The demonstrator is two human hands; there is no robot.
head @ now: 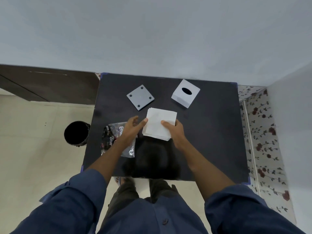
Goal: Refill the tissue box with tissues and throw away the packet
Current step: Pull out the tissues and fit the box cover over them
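Note:
A stack of white tissues (158, 122) is held over the middle of the black table (211, 132). My right hand (173, 130) grips its right near corner, thumb on top. My left hand (133, 127) has its fingers spread, and its fingertips touch the stack's left edge. Under my left wrist lies the crumpled clear and dark tissue packet (112, 141). The white tissue box (185, 93), with a dark oval slot facing up, stands at the back right. Its grey square base plate (140, 97) with dark pads at the corners lies apart at the back centre.
A black round bin (76, 133) stands on the pale floor left of the table. A dark wooden panel (47, 85) runs along the back left. A flower-patterned surface (263, 141) borders the table's right side. A white wall is behind.

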